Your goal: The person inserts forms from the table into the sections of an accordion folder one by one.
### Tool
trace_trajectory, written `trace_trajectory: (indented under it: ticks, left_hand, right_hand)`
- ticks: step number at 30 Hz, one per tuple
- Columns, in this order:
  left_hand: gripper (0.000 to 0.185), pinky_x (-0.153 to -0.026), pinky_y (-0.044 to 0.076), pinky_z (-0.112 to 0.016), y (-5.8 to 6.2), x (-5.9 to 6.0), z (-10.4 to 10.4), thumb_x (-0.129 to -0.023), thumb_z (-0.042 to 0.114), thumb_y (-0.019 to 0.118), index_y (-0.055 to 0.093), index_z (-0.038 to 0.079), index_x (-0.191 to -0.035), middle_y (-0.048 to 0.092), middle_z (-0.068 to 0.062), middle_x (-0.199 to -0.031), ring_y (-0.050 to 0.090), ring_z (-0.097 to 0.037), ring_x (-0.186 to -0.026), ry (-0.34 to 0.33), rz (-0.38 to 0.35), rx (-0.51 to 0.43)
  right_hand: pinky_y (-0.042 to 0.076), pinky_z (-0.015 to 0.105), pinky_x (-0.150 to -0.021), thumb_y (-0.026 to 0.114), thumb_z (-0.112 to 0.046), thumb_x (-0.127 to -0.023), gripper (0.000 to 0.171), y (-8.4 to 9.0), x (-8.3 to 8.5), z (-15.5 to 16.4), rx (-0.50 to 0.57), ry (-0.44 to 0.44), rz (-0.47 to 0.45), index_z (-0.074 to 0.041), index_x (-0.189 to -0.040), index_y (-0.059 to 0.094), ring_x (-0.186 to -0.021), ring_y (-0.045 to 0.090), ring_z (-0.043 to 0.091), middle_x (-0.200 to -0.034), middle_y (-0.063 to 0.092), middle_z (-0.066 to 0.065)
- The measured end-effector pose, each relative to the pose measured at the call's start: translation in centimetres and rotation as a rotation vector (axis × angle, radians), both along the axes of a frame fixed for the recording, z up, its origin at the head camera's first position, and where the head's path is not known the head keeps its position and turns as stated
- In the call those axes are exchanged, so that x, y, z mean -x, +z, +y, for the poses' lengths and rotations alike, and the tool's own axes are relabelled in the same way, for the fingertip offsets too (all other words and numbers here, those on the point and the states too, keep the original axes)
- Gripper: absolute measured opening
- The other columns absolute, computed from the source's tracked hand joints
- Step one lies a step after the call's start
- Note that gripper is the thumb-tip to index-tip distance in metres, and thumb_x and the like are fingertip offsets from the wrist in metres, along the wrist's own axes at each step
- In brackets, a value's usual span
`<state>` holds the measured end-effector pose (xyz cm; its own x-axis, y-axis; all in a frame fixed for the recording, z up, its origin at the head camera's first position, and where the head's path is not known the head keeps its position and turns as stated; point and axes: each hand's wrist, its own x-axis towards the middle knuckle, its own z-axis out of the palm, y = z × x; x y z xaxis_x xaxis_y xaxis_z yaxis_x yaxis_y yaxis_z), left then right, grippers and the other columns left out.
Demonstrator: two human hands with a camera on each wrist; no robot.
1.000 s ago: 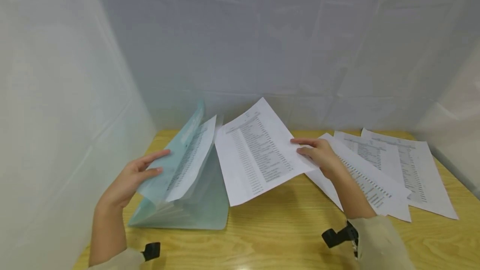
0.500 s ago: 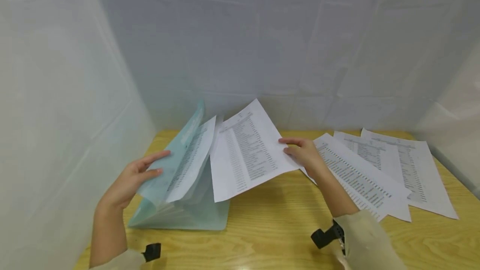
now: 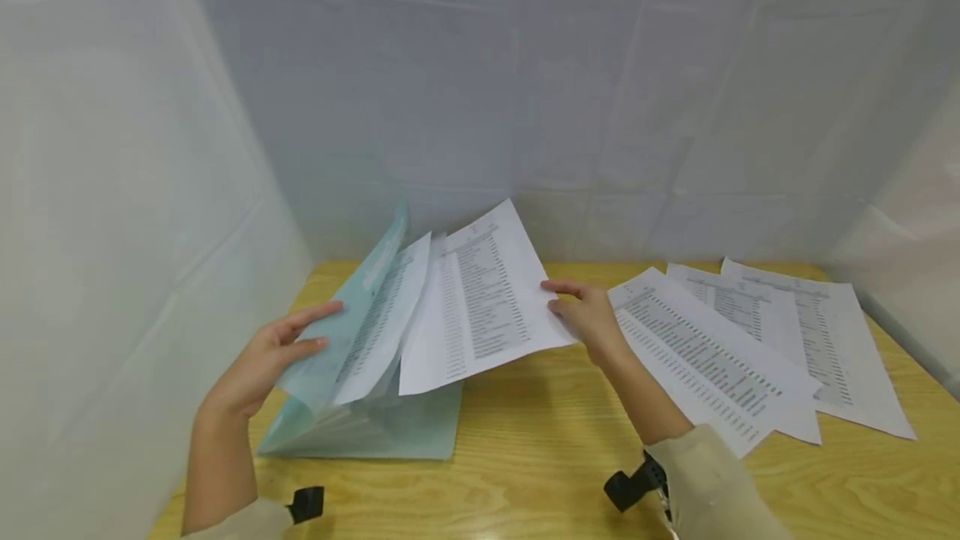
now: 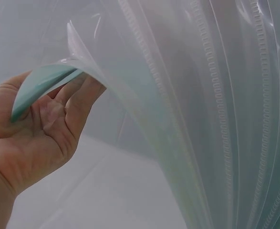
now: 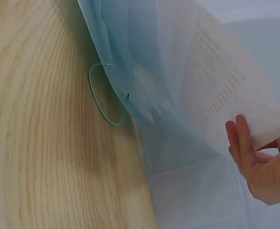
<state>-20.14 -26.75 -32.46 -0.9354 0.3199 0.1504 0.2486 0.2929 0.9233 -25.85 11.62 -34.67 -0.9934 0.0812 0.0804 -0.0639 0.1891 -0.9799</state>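
Note:
In the head view, a pale teal expanding file folder (image 3: 423,432) stands fanned out at the left of the table. My left hand (image 3: 255,365) grips its front cover by the edge, bending it leftward; the left wrist view shows the clear pockets (image 4: 178,119) spread apart. One printed sheet (image 3: 382,323) sits in the front of the folder. My right hand (image 3: 588,319) pinches the right edge of another printed sheet (image 3: 487,298), tilted above the table. That sheet's left edge lies at the folder's opening, behind the front sheet; exactly how far inside it reaches is hidden.
Several printed sheets (image 3: 697,357) lie overlapping on the wooden table (image 3: 540,457) at the right. White sheeting (image 3: 525,90) hangs behind the table and along both sides. A green elastic loop (image 5: 93,95) hangs from the folder in the right wrist view.
My right hand has moved left with its sheet, and the sheet's left edge now overlaps the folder's opening. More of the loose sheets shows at the right. The left hand has hardly moved.

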Motion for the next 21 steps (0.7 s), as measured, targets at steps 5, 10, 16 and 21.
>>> trace_trajectory:
  ticks: [5,10,16,21]
  left_hand:
    - [0.048,-0.098,0.007,-0.062,0.1,-0.1,0.1,-0.093,0.015,0.055,0.041,0.001,-0.137,0.029,-0.015,-0.145,0.007,-0.032,-0.134,0.005,-0.008,0.001]
    - [0.048,-0.098,0.007,-0.062,0.1,-0.2,0.1,-0.093,0.014,0.055,0.04,0.0,-0.137,0.028,-0.016,-0.145,0.007,-0.032,-0.135,0.003,-0.01,0.001]
    - [0.048,-0.098,0.007,-0.063,0.3,-0.2,0.2,-0.094,0.015,0.054,0.039,0.0,-0.137,0.028,-0.016,-0.145,0.006,-0.032,-0.135,-0.001,-0.011,0.008]
    - [0.048,-0.098,0.007,-0.063,0.4,-0.2,0.2,-0.094,0.015,0.054,0.04,-0.001,-0.137,0.028,-0.016,-0.145,0.006,-0.032,-0.135,0.0,0.0,0.014]
  right_hand:
    - [0.046,0.021,-0.065,0.056,0.004,-0.085,0.029,-0.1,-0.6,-0.6,0.003,0.001,-0.012,0.002,-0.112,0.064,-0.094,0.055,0.025,-0.125,0.053,0.016]
    - [0.047,0.023,-0.064,0.059,0.0,-0.083,0.029,-0.4,-1.5,-1.4,-0.01,-0.039,0.005,-0.001,-0.111,0.066,-0.09,0.057,0.024,-0.123,0.054,0.016]
    - [0.048,0.027,-0.061,0.06,-0.005,-0.083,0.03,-1.1,-2.8,-2.4,-0.001,-0.067,0.041,-0.007,-0.112,0.067,-0.075,0.062,0.021,-0.112,0.061,0.015]
    - [0.05,0.03,-0.059,0.06,-0.004,-0.083,0.031,-1.7,-3.8,-3.4,0.059,-0.057,0.065,-0.006,-0.114,0.065,-0.074,0.064,0.021,-0.113,0.06,0.015]
